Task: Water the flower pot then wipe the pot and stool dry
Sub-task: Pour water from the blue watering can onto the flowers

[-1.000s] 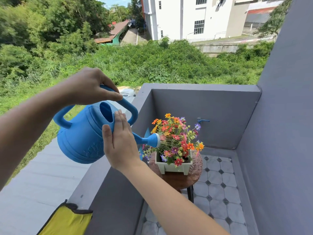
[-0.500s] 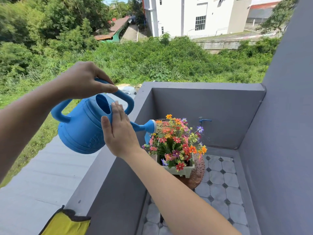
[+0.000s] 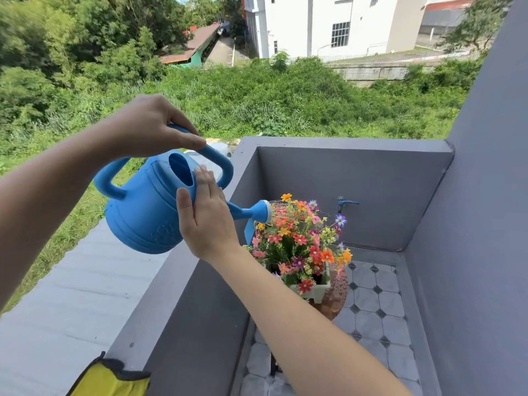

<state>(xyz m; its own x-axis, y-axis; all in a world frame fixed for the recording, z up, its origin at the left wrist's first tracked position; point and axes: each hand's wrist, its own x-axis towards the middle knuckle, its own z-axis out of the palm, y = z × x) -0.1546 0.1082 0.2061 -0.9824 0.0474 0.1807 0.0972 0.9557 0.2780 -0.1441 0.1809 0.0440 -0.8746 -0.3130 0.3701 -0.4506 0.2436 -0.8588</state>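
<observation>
Head view: my left hand (image 3: 148, 127) grips the can (image 3: 148, 212) handle, right hand (image 3: 208, 221) flat against it, spout running rightward over the pot (image 3: 310, 291) below.

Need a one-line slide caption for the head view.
Left hand tips a blue watering can by its handle, right hand steadying it, sprinkling the flower pot on a stool.

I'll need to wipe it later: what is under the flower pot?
The pot stands on a brown round stool, its top spotted with water. My right arm covers the stool's left side, and most of its legs are hidden.
</observation>
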